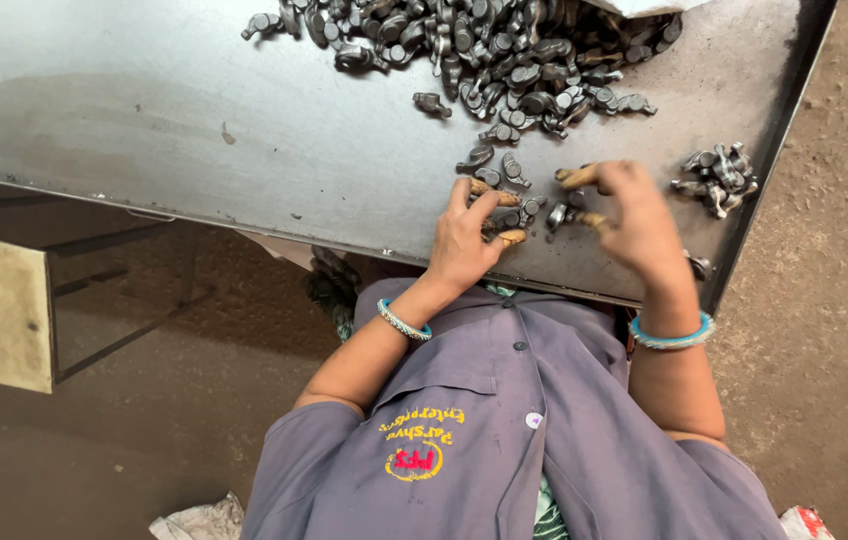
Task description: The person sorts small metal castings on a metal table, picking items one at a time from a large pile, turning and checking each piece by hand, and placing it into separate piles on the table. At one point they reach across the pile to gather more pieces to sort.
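Sorting seems in hand: near the grey metal table [144, 110] edge, left hand [464, 240] and right hand [634, 215] each pinch small dark forged metal parts [534, 210], well below the big pile [504, 50]; next, careful placing aside.

The big heap of small grey metal parts [484, 50] runs off the top edge of the view. The table [194, 120] is cut at the top and left. The right hand [634, 215] is blurred; its fingers hide the parts beneath. The left hand [469, 235] covers part of a small cluster [514, 205] at the table's near edge.
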